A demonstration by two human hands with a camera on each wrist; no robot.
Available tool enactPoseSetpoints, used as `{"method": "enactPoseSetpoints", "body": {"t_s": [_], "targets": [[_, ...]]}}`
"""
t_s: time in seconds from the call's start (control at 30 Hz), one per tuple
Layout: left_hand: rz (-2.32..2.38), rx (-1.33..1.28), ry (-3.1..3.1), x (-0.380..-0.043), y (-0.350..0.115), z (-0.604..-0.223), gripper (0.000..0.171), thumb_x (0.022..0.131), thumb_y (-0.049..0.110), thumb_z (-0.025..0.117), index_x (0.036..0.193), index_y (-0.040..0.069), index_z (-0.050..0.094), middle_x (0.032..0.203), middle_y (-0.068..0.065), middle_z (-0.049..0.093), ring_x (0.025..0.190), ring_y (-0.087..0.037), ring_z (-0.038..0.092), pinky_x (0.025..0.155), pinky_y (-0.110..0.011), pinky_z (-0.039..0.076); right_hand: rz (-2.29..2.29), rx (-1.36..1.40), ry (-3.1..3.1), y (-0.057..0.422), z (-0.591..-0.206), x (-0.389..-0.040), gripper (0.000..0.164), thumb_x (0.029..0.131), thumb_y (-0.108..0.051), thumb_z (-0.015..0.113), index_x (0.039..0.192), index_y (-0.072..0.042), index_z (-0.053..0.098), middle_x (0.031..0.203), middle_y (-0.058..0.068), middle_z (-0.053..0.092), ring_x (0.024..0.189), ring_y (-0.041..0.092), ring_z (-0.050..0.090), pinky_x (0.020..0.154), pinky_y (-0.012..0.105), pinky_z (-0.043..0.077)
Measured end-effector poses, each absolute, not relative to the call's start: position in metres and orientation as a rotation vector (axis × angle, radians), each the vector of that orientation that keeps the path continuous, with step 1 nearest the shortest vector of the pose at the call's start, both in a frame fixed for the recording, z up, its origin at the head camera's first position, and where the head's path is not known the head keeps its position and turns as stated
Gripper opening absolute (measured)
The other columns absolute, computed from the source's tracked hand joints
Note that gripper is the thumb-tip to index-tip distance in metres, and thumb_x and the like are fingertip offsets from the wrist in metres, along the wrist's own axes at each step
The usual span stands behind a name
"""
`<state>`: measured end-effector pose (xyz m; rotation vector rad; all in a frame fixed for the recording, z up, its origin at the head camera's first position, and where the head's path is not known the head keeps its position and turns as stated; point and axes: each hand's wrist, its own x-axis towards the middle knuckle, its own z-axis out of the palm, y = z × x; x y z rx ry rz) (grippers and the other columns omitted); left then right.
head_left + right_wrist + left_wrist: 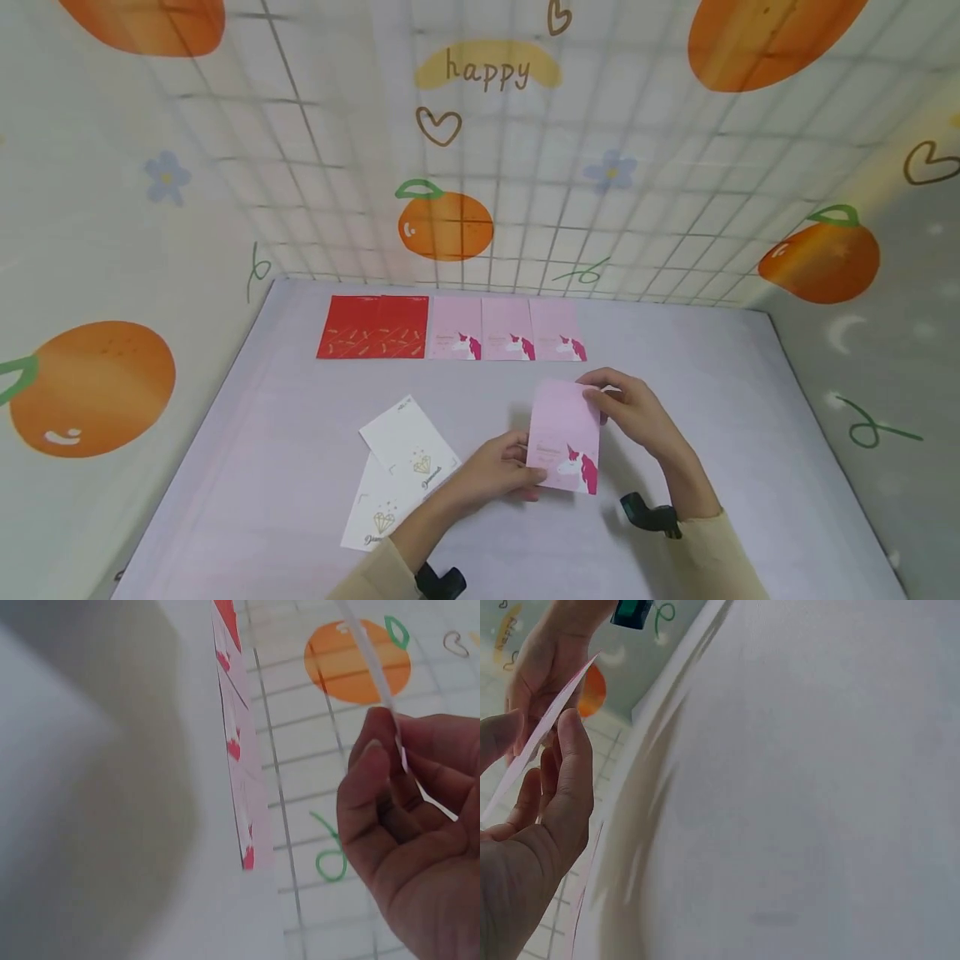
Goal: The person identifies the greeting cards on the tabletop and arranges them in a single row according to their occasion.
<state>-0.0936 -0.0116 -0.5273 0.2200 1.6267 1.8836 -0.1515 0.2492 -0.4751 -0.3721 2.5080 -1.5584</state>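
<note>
A pink card (562,435) printed with a white and magenta unicorn is held up over the table between both hands. My left hand (491,475) pinches its lower left edge, thumb on the front. At the upper right corner, my right hand (633,414) pinches it between thumb and fingers. In the left wrist view the pink card (544,735) appears nearly edge-on, with the fingers behind it. Two white cards (408,446) with gold diamond drawings overlap on the table, left of my left hand, whose forearm partly covers the lower one.
Along the back of the white table (262,400) lies a row: two overlapping red cards (373,327) at left, then three pink unicorn cards (507,329). Behind them rises a wire grid (525,208) covered by a sheet printed with oranges. Dark cameras sit on both wrists.
</note>
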Motion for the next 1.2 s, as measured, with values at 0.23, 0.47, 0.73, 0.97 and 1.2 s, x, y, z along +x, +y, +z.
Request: {"method": "enactPoseSetpoints", "body": {"t_s": [0.23,0.47,0.73,0.97,1.2], "targets": [[1.939,0.200,1.642,-0.095,-0.024,-0.530,0.038,0.091,0.012,0.073,0.126,0.008,0.059,0.109,-0.013,0.065,0.095,-0.028,0.069,0.078,-0.041,0.059,-1.552,-0.427,2.476,0.236,-0.470,-0.160,0.021,0.098,-0.021,0.066,0.117,-0.013,0.068,0.118,0.006,0.065,0.083,0.025,0.068,0.075,0.036,0.059],[1.940,0.194,1.732,-0.099,-0.031,-0.530,0.031,0.092,0.015,0.071,0.121,0.008,0.061,0.105,-0.011,0.066,0.093,-0.025,0.069,0.078,-0.037,0.059,-1.549,-0.430,2.451,0.230,-0.468,-0.163,0.022,0.098,-0.020,0.067,0.118,-0.011,0.069,0.118,0.007,0.064,0.085,0.026,0.067,0.076,0.036,0.058],[1.959,0.189,1.737,-0.098,-0.035,-0.529,0.025,0.095,0.014,0.068,0.119,0.007,0.063,0.106,-0.011,0.066,0.097,-0.026,0.070,0.079,-0.037,0.059,-1.530,-0.421,2.442,0.227,-0.469,-0.165,0.022,0.098,-0.020,0.067,0.117,-0.011,0.069,0.117,0.007,0.065,0.084,0.025,0.068,0.076,0.035,0.058],[1.971,0.194,1.724,-0.097,-0.037,-0.527,0.026,0.096,0.014,0.067,0.120,0.006,0.062,0.107,-0.011,0.065,0.098,-0.026,0.069,0.079,-0.037,0.059,-1.530,-0.427,2.443,0.227,-0.471,-0.166,0.024,0.098,-0.021,0.067,0.118,-0.010,0.068,0.119,0.008,0.065,0.084,0.025,0.067,0.076,0.035,0.058],[1.972,0.187,1.720,-0.097,-0.039,-0.528,0.024,0.096,0.013,0.067,0.119,0.006,0.062,0.106,-0.012,0.064,0.098,-0.026,0.069,0.079,-0.037,0.059,-1.537,-0.425,2.502,0.228,-0.468,-0.162,0.033,0.097,-0.019,0.067,0.130,-0.014,0.061,0.121,0.010,0.061,0.081,0.024,0.067,0.076,0.036,0.058]]}}
